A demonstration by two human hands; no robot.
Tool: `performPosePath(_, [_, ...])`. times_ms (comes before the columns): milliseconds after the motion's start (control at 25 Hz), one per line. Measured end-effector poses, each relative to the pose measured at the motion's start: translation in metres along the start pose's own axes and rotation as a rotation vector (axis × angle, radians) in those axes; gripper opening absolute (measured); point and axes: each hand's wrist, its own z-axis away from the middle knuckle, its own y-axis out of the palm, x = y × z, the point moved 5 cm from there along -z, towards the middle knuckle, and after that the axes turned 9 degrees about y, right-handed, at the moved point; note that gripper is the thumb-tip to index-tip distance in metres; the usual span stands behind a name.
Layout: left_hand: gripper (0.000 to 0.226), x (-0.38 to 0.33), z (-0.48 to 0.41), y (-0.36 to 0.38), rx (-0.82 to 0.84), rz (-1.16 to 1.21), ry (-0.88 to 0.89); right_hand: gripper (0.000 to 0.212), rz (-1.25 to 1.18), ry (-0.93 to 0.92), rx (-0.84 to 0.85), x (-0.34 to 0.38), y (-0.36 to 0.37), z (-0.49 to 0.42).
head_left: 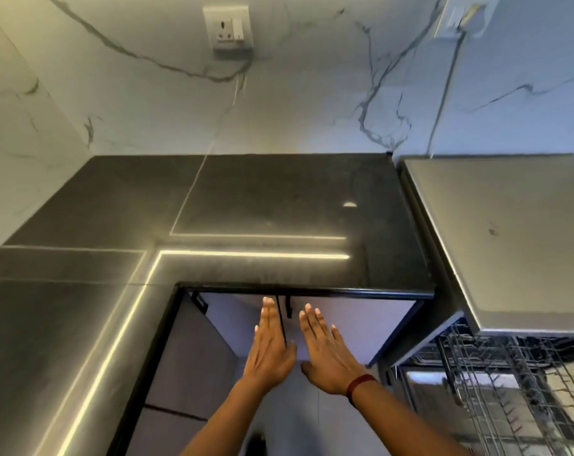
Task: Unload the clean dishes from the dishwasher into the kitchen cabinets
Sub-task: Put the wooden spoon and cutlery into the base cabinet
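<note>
Under the table point(279, 209), our left hand point(269, 348) and right hand point(328, 355) rest flat, empty, on cabinet doors point(358, 320); dishwasher rack point(509, 383) off right.

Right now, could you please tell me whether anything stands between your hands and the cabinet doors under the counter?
Nothing visible does. The left hand and right hand both appear to lie flat with straight fingers against the cabinet doors, beside the black handles. The counter overhangs above them, not between.
</note>
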Motion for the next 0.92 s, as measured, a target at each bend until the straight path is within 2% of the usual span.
performPosePath(160, [0.079, 0.019, 0.014, 0.019, -0.029, 0.232, -0.167, 0.090, -0.155, 0.069, 0.114, -0.003, 0.028, -0.009])
performPosePath(280, [0.074, 0.034, 0.000, 0.021, -0.021, 0.377, -0.282, 0.087, -0.297, 0.137, 0.103, 0.000, 0.032, -0.030])
performPosePath(680, [0.078, 0.086, -0.060, 0.037, 0.175, 0.454, -0.273, 0.082, -0.510, 0.386, 0.029, -0.002, 0.039, -0.098])
performPosePath(920, [0.087, 0.091, -0.087, 0.039, 0.219, 0.519, -0.251, 0.074, -0.606, 0.424, 0.024, 0.003, 0.046, -0.115])
